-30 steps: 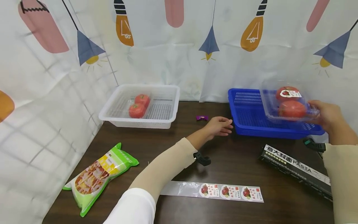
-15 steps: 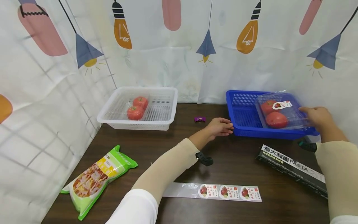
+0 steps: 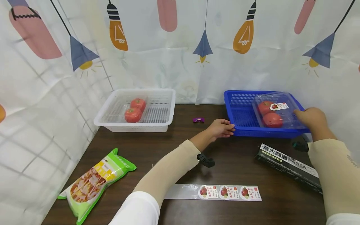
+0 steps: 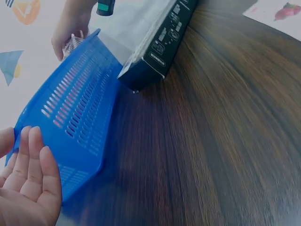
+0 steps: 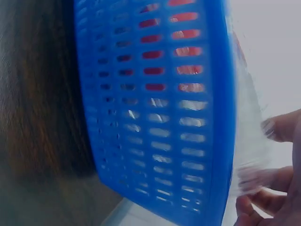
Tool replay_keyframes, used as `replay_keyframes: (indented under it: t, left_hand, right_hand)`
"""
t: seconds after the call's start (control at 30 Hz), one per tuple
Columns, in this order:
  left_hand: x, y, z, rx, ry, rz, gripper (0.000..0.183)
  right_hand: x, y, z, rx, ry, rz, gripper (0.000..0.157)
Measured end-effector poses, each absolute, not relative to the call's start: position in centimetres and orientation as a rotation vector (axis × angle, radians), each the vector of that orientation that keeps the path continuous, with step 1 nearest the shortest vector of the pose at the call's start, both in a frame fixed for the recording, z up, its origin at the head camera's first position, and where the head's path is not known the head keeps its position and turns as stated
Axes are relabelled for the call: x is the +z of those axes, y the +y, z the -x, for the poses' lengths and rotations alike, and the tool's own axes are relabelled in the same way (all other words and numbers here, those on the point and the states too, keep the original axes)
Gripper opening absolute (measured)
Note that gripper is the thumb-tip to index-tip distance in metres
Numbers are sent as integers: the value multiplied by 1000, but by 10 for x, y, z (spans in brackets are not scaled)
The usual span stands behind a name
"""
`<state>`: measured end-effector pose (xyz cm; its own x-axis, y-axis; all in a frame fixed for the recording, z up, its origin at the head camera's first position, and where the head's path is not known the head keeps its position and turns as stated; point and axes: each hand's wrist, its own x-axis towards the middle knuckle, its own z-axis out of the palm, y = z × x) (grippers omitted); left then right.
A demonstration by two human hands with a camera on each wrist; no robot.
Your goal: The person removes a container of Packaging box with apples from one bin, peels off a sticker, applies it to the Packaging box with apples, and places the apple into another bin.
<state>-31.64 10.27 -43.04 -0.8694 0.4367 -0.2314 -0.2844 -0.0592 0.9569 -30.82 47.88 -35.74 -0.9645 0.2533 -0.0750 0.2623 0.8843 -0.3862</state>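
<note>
At the right back of the table, a blue plastic basket (image 3: 264, 132) bears a clear plastic box (image 3: 293, 115) with two tomatoes (image 3: 272, 120) inside and a white fruit sticker (image 3: 279, 106) on its lid. My right hand (image 3: 315, 122) grips the box by its right end, over the basket's right rim. Its fingers show at the clear plastic in the right wrist view, beyond the slotted basket wall (image 5: 155, 113). My left hand (image 3: 220, 128) pinches the basket's near left corner. In the left wrist view its thumb (image 4: 5, 140) lies at the rim, fingers along the outer wall.
A white basket (image 3: 135, 128) with another boxed pair of tomatoes (image 3: 133, 115) stands back left. A small purple-wrapped sweet (image 3: 198, 120) lies between the baskets. Nearer are a green snack bag (image 3: 97, 184), a sticker strip (image 3: 213, 192) and a black pasta box (image 3: 289, 167).
My right hand has brought the tomato box down and left into the blue basket. The left hand has closed the small gap to the basket's corner. The head view has shifted slightly.
</note>
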Motion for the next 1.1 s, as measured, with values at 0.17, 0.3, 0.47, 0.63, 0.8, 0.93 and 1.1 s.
replay_keyframes:
  t: [0.17, 0.3, 0.47, 0.63, 0.8, 0.93, 1.1]
  left_hand:
    - [-430, 88, 314, 1938, 1842, -226, 11]
    - [-418, 54, 309, 1841, 2023, -392, 12]
    - [-385, -9, 296, 1414, 2498, -753, 18]
    - [-364, -82, 289, 1089, 2863, -812, 19]
    - [-354, -145, 290, 976, 3010, -702, 22]
    - [-347, -192, 292, 843, 3136, -577, 30]
    - [-337, -246, 294, 709, 3183, -319, 47]
  right_hand:
    - [-355, 466, 309, -557, 3080, -376, 78]
    - [-353, 437, 311, -471, 3198, -277, 70]
    - [-345, 373, 314, -409, 3322, -53, 61]
    - [-345, 304, 320, -409, 3362, 216, 52]
    - [-353, 244, 329, -395, 3319, 414, 48]
    - [-357, 193, 332, -413, 3273, 556, 43]
    - [-356, 129, 330, -402, 3269, 810, 39]
